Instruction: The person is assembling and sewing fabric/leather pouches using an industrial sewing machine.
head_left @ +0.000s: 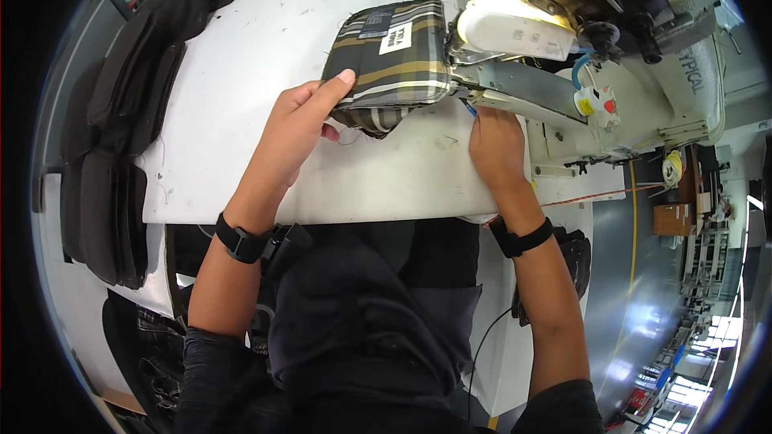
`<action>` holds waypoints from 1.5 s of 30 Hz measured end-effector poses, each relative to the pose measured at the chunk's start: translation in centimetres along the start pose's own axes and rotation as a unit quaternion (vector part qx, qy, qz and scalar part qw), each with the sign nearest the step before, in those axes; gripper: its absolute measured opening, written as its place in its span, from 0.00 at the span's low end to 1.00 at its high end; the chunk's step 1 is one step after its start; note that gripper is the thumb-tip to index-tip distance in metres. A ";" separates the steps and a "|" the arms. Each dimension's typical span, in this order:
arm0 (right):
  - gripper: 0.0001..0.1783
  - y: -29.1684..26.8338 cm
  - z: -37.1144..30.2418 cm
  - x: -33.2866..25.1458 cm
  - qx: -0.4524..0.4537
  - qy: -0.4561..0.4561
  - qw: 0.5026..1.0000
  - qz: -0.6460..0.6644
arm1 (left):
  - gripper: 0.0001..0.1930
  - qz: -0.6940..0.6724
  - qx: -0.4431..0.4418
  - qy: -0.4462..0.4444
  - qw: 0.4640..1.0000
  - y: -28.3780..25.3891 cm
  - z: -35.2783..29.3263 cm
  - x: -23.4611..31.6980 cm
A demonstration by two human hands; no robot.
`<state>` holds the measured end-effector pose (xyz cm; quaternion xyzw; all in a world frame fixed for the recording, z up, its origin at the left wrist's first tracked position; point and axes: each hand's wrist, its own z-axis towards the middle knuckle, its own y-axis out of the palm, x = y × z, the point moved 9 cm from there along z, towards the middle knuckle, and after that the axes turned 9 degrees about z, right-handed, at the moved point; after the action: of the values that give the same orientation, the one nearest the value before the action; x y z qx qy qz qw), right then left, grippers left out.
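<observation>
A green, brown and white plaid fabric piece [402,64], box-like with rounded corners, sits at the sewing machine's [515,32] work end. On its top are a white label and a dark patch, and its edges are frayed. My left hand [301,116] grips its near left corner, thumb on top and the other fingers underneath. Beside the machine's narrow arm [523,88], just right of the fabric, my right hand [498,145] has its fingers curled. Their tips are partly hidden under that arm, and a small blue thing shows by them.
Stacks of dark padded pieces [112,209] line the left side of the white table [241,64]. A lamp lights the machine's head. An orange-red cord [595,195] runs to the right. Farther right are a floor with a yellow line and a cardboard box [672,219].
</observation>
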<state>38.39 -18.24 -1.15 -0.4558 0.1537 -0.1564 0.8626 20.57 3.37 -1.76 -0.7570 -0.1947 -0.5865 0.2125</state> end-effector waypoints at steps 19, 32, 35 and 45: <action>0.15 1.3 -2.2 -4.8 -0.175 0.272 0.785 0.529 | 0.14 0.284 0.155 0.239 0.916 -8.6 -9.5 -2.2; 0.13 4.4 4.3 -13.8 -0.204 0.167 0.670 0.694 | 0.09 0.269 0.160 0.259 0.914 -9.5 -10.5 -2.6; 0.13 4.5 3.7 -14.3 -0.244 0.195 0.645 0.698 | 0.09 0.275 0.163 0.262 0.911 -9.5 -10.4 -2.8; 0.12 0.1 -0.8 -4.5 -0.139 0.143 0.904 0.379 | 0.11 0.260 0.167 0.264 0.914 -9.7 -10.2 -2.0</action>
<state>33.97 -16.91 -1.16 -0.4511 0.4563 0.1419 0.7538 6.58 5.76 -0.55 -0.5521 -0.0231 -0.6480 0.5242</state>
